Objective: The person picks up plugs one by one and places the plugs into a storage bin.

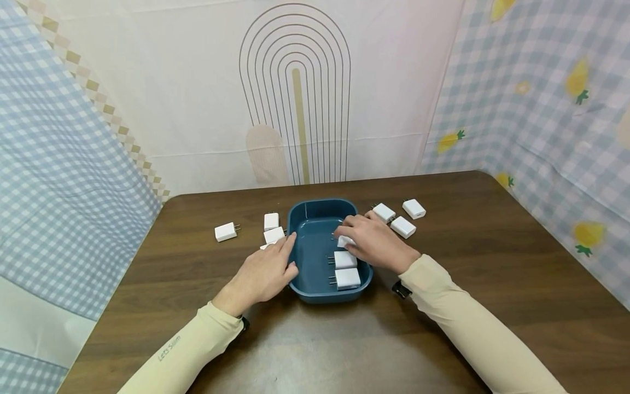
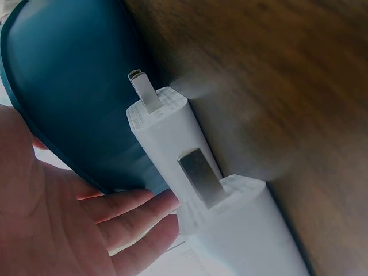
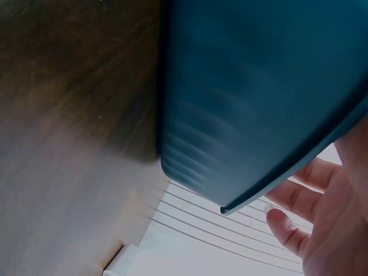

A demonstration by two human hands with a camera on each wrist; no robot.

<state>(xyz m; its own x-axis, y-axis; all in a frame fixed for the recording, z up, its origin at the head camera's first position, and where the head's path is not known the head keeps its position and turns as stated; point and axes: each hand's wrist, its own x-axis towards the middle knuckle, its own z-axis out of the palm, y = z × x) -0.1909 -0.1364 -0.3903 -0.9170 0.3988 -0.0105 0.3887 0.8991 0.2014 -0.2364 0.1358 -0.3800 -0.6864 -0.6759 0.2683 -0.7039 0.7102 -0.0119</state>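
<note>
A blue plastic bin [image 1: 315, 298] stands on the table with white USB wall chargers inside along its right side. Two of them, a front charger [image 1: 348, 279] and one behind it [image 1: 345, 260], lie with prongs pointing left. My right hand [image 1: 371, 239] reaches over the right rim, thumb and fingers about a third charger [image 1: 346, 241] that they partly cover. My left hand [image 1: 263, 273] lies at the left rim, index finger stretched along it. Just beyond that hand, a white charger [image 2: 167, 132] and a nearer one [image 2: 241, 230] stand against the bin's outer side.
Left of the bin lie a lone charger [image 1: 226, 232] and a small group with a rear charger [image 1: 271, 221]. On the right are three more, including a far charger [image 1: 414, 208]. Patterned cloth [image 1: 197, 109] hangs behind the wooden table [image 1: 467, 230].
</note>
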